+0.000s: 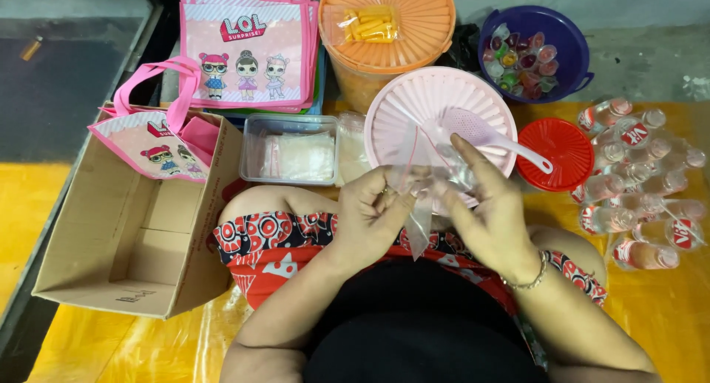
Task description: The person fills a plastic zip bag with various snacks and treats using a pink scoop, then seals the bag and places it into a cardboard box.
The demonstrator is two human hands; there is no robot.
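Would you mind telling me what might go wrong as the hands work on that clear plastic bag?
The thin clear bag, pinched between the left hand and right hand, could tear or slip. The pink scoop lies loose on the pink lid and could get knocked off.

Small clear plastic bag (420,198), thin and crumpled, pinched at its top, hanging limp above the lap.
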